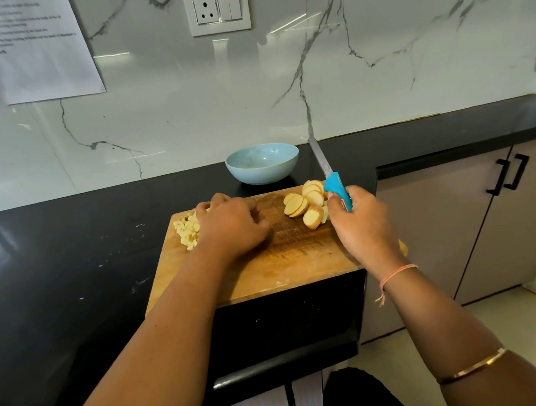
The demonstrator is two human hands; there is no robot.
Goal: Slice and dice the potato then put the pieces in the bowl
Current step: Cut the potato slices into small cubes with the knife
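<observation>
— State of the hands?
— The right hand (361, 224) grips the knife (338, 190), blade raised. The left hand (230, 226) curls palm-down and hides part of the diced potato (186, 232); any grip beneath cannot be told.
— The slices?
— The potato slices (306, 205) lie on the board (265, 276), near the bowl (262, 165).

On a wooden cutting board (264, 266), the left hand (230, 227) rests with curled fingers beside a pile of diced potato (186, 230). The right hand (361, 224) grips a blue-handled knife (338, 190), blade raised, next to the potato slices (305, 205). A light blue bowl (262, 163) sits behind the board on the black counter (74, 264).
</observation>
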